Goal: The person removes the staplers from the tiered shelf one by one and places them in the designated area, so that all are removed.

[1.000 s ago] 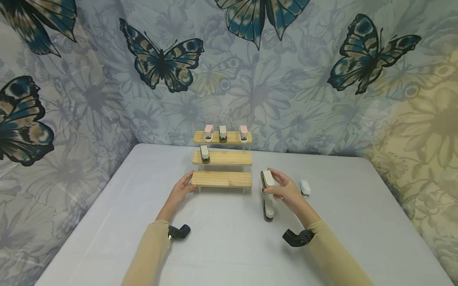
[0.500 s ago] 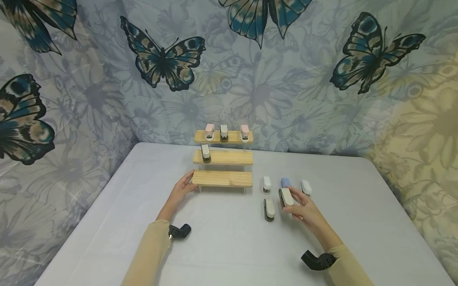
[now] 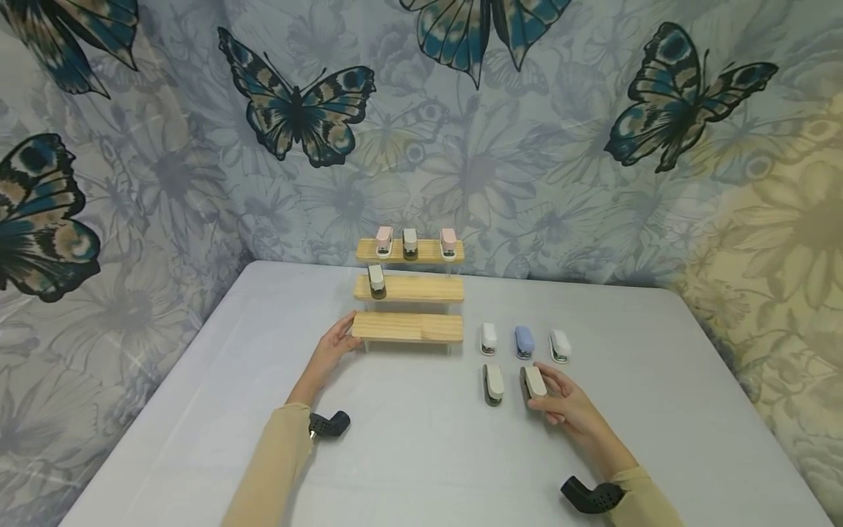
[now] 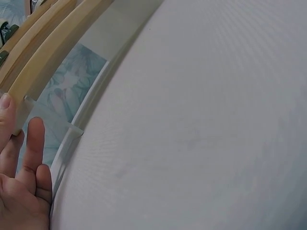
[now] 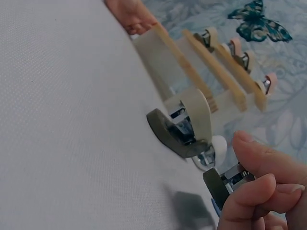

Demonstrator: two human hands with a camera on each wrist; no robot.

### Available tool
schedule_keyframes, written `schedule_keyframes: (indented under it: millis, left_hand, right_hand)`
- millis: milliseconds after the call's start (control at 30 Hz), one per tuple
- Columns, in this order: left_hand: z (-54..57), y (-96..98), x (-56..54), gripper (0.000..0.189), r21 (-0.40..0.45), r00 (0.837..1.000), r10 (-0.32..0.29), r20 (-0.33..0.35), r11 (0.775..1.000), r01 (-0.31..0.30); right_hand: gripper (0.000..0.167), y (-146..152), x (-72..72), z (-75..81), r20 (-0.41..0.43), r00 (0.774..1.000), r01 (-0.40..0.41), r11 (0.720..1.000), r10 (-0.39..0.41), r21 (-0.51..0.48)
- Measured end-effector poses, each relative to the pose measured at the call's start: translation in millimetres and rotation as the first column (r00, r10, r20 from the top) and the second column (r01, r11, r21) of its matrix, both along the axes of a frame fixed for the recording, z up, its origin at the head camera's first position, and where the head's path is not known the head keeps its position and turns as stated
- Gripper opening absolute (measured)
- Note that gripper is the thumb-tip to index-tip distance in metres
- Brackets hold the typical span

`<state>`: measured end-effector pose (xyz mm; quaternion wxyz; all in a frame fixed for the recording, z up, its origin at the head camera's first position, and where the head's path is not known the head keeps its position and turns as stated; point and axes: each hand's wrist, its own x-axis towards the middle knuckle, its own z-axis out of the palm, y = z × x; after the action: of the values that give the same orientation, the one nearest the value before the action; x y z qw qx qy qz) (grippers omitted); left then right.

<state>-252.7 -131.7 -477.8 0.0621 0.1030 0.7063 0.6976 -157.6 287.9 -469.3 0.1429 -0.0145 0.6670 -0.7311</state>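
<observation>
My right hand (image 3: pixel 571 406) pinches a small stapler (image 3: pixel 534 382) with a cream top and dark grey-green base between thumb and fingers, low over the white table. In the right wrist view the fingers cover much of that stapler (image 5: pixel 218 189), and a shadow lies on the cloth beside it. A matching cream stapler (image 3: pixel 493 385) stands just to its left. My left hand (image 3: pixel 331 356) grips the left end of the lowest wooden tier (image 3: pixel 408 328) of a three-step rack. In the left wrist view, the thumb (image 4: pixel 5 103) lies against the wood's end.
Behind the held stapler stand a white stapler (image 3: pixel 488 339), a blue stapler (image 3: pixel 524 342) and another white stapler (image 3: pixel 560 345). The middle tier (image 3: pixel 428 289) bears one cream stapler (image 3: pixel 377 281). Two pink staplers and a cream one (image 3: pixel 410 244) stand on the top tier.
My right hand has carried the stapler rightward and nearer to me, down from beside the rack. The white and blue staplers it covered now show. My left hand has stayed on the rack.
</observation>
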Motion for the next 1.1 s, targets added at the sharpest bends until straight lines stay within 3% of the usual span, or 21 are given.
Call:
schedule_keyframes:
  millis: [533,767,1100]
  left_hand:
    - [-4.7,-0.7,-0.2,0.063,-0.028,1.000,0.013,0.007,1.000,-0.013]
    - [-23.3,-5.4,-11.6,0.064,-0.011,0.999,0.029,0.014,1.000,-0.029]
    - [-25.3,-5.3,-12.5,0.064,-0.011,0.999,0.030,-0.013,1.000,-0.030]
  right_hand:
    - [0.080,-3.2,2.5,-9.7,0.024,0.998,0.049,0.998,-0.050,0.038]
    - [0.080,-7.8,0.8,-10.1,-0.004,0.995,0.096,0.990,-0.096,0.105]
    - [0.085,-5.1,0.9,-5.1,-0.055,0.996,0.083,0.962,-0.072,0.258]
